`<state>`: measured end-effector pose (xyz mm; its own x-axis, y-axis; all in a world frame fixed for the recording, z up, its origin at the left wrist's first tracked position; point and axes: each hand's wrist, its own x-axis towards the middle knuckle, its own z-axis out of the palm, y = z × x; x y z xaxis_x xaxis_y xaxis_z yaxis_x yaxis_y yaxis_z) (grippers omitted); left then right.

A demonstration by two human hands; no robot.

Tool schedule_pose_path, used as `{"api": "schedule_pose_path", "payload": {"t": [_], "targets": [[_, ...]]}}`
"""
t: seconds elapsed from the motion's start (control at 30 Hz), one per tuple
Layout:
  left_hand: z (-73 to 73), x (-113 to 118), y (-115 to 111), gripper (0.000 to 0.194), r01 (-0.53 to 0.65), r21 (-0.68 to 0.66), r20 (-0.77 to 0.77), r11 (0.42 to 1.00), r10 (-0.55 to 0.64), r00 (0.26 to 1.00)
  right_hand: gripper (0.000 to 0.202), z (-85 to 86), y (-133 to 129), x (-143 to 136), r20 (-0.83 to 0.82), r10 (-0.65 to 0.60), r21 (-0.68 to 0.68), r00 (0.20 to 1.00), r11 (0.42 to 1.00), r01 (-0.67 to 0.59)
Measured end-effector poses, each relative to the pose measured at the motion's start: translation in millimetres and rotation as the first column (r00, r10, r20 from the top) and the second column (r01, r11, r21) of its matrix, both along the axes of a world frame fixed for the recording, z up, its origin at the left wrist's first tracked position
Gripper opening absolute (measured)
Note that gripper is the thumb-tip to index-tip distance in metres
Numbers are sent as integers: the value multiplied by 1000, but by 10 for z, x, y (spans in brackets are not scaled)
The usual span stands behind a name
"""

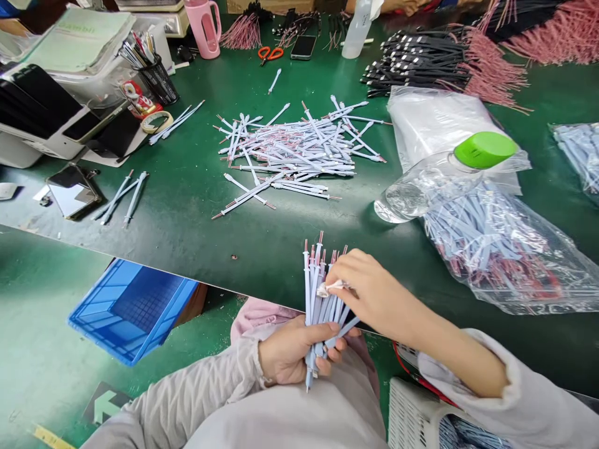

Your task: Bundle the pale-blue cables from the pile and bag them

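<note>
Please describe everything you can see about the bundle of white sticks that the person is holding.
The bundle is a fistful of thin white sticks, plastic by their look, with reddish wire ends at the top. It stands nearly upright above the near edge of the green table. The left hand grips its lower part, and a few sticks poke out below the fist. The right hand touches the sticks near the middle, its fingers pinching something small and white against them.
</note>
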<state>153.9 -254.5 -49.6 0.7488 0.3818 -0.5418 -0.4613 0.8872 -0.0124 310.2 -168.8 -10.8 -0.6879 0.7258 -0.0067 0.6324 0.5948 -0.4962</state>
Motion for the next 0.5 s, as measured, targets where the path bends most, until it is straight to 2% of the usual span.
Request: {"api": "schedule_pose_path", "payload": {"t": [0.07, 0.17, 0.2, 0.27, 0.33, 0.4, 0.47, 0.5], "targets": [[-1, -1, 5, 24, 1, -2, 13, 1000, -1, 1000, 17, -32, -6, -10, 78, 47, 102, 996, 993, -55], [-7, -5, 9, 24, 2, -19, 47, 1000, -1, 999, 19, -65, 41, 7, 114, -60, 285, 992, 958, 25], [-10, -6, 8, 25, 2, -25, 53, 1000, -1, 999, 18, -63, 59, 18, 81, -115, 309, 990, 947, 85], [-17, -9, 4, 26, 3, -27, 56, 1000, -2, 998, 14, -42, 75, 32, -1, -175, 259, 985, 951, 169], [-18, -10, 2, 26, 2, -20, 52, 1000, -1, 999, 12, -18, 60, 22, -22, -118, 138, 993, 983, 120], [-14, -10, 4, 25, -4, -15, 46, 1000, 5, 999, 13, -11, 39, -8, 40, -1, 93, 999, 996, -3], [-7, -10, 8, 24, -6, -24, 46, 1000, 7, 999, 15, -25, 38, -34, 129, 55, 171, 990, 982, -77], [-6, -11, 9, 24, -6, -32, 49, 999, 7, 999, 16, -35, 49, -39, 167, 39, 238, 985, 968, -79]]}}
